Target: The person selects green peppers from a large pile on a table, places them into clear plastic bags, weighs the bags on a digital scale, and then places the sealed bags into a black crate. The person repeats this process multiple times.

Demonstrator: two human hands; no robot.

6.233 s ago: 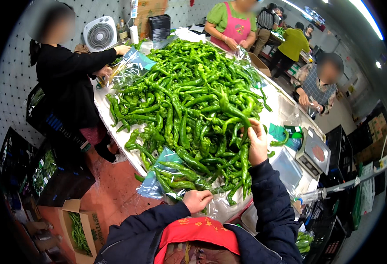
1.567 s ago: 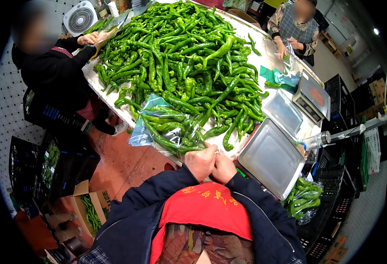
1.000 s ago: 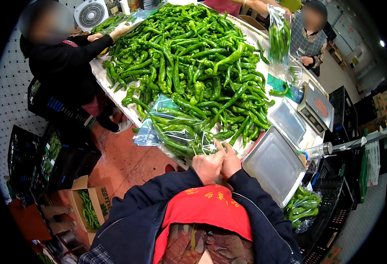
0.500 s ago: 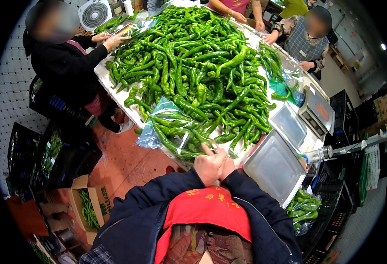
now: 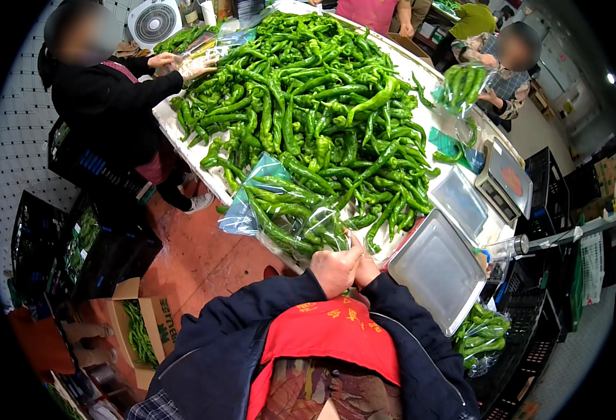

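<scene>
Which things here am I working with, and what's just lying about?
In hand: bag of green peppers, left hand and right hand at its near end; likely also loose pepper pile.

Apparently lying about: white fan, cardboard box of peppers.

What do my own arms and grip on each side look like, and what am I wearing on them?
Your left arm wears a long, dark navy fabric sleeve, loosely creased and reaching the wrist; your right arm's sleeve matches. Your left grip shows no glove. Your right grip is partly hidden, but what shows is ungloved too.
</scene>
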